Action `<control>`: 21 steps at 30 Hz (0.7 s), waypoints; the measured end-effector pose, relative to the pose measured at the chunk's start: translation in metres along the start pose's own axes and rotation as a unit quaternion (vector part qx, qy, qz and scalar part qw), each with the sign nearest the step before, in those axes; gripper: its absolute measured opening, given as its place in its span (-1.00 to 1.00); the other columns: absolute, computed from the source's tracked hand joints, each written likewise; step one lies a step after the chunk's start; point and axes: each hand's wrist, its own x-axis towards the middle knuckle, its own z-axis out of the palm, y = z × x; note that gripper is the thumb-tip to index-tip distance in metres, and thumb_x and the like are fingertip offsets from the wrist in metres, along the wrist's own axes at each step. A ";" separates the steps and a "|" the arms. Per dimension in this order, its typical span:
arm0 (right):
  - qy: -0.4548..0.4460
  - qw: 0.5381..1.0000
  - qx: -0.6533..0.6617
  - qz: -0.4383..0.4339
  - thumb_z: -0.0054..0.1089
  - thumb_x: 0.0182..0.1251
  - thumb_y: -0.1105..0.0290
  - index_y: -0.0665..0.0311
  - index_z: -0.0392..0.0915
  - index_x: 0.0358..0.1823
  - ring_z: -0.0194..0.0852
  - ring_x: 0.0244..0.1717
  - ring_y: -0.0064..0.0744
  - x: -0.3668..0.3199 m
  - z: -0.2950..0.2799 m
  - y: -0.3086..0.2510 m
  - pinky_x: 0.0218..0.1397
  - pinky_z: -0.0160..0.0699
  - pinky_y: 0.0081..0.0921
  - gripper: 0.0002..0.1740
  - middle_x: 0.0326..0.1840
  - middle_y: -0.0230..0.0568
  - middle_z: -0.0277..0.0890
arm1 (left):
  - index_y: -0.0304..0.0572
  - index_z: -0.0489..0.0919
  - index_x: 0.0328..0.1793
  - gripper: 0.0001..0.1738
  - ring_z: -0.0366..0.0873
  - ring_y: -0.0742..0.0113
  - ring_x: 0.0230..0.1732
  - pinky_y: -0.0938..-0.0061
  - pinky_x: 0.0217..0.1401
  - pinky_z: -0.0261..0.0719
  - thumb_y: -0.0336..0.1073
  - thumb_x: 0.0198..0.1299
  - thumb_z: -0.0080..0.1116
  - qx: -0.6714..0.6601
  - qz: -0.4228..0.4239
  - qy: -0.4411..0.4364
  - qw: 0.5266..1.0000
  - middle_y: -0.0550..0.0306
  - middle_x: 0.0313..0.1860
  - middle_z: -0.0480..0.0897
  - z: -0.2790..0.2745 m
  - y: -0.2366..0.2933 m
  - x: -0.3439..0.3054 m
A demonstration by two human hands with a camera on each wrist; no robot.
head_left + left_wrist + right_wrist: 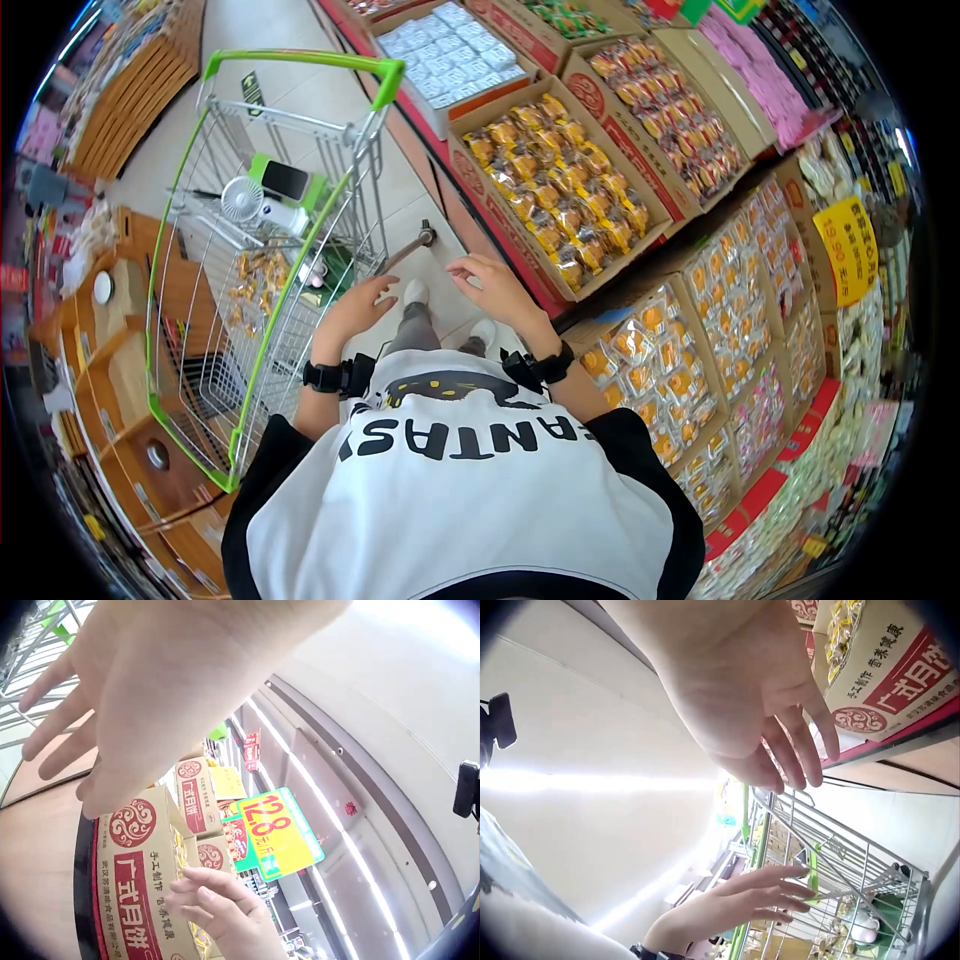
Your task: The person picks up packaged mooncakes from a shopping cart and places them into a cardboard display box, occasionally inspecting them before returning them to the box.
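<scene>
At the left of the head view stands a wire shopping cart (pixel 290 56) with a green handle and rim; a small white fan (pixel 241 199) and a dark-screened phone (pixel 285 180) lie near its handle end, and bagged packs (pixel 258 280) sit lower in its basket. Just to the right of the cart's near rim is the left hand (pixel 362 308), palm turned down, its fingers loosely bent and a little apart, holding nothing. Next comes the right hand (pixel 495 285), level with the left and apart from it, fingers relaxed and slightly spread, also with nothing in its grasp. Beyond it, up and to the right, an open carton (pixel 490 205) holds rows of yellow-wrapped packs (pixel 560 190); the right hand is near its lower corner, not touching. Farther right are clear-wrapped orange packs (pixel 640 350) and a yellow price sign (pixel 847 250).
</scene>
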 end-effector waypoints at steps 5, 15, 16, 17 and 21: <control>-0.043 0.998 -0.020 -0.035 0.06 0.13 0.46 0.30 0.48 -0.22 0.51 -0.30 -0.27 0.022 0.012 -0.013 -0.22 0.44 -0.46 -0.83 -0.33 -0.15 0.48 | -0.21 0.44 0.05 -0.65 0.48 0.09 -0.12 0.37 -0.07 0.43 -0.30 0.12 0.02 -0.042 -0.011 0.071 0.997 -0.07 -0.13 0.52 -0.028 0.012 -0.010; -0.175 0.978 -0.009 -0.112 0.06 0.12 0.46 0.29 0.48 -0.21 0.51 -0.31 -0.32 0.095 0.093 -0.070 -0.24 0.45 -0.47 -0.81 -0.30 -0.17 0.49 | -0.25 0.51 -0.17 -0.77 0.51 0.22 -0.25 0.45 -0.18 0.43 -0.24 0.15 0.01 -0.133 -0.058 0.114 0.983 0.01 -0.28 0.55 -0.109 -0.026 -0.091; -0.201 0.971 -0.008 -0.128 0.06 0.12 0.47 0.30 0.48 -0.21 0.51 -0.31 -0.33 0.103 0.107 -0.079 -0.24 0.45 -0.47 -0.81 -0.30 -0.17 0.49 | -0.25 0.51 -0.17 -0.77 0.51 0.22 -0.25 0.45 -0.18 0.43 -0.24 0.15 0.01 -0.137 -0.066 0.122 0.981 0.01 -0.28 0.55 -0.116 -0.038 -0.102; -0.212 0.968 -0.006 -0.131 0.06 0.12 0.47 0.30 0.48 -0.21 0.51 -0.31 -0.33 0.111 0.122 -0.087 -0.24 0.45 -0.47 -0.81 -0.30 -0.17 0.49 | -0.26 0.51 -0.18 -0.76 0.51 0.22 -0.24 0.45 -0.17 0.43 -0.24 0.16 0.01 -0.128 -0.102 0.138 0.977 0.01 -0.28 0.55 -0.123 -0.051 -0.112; -0.278 0.942 0.033 -0.183 0.06 0.12 0.46 0.29 0.48 -0.21 0.50 -0.33 -0.31 0.143 0.184 -0.113 -0.24 0.45 -0.46 -0.82 -0.32 -0.18 0.47 | -0.28 0.50 -0.18 -0.77 0.51 0.23 -0.24 0.45 -0.15 0.43 -0.26 0.17 0.00 -0.136 -0.169 0.200 0.955 0.02 -0.28 0.56 -0.136 -0.111 -0.155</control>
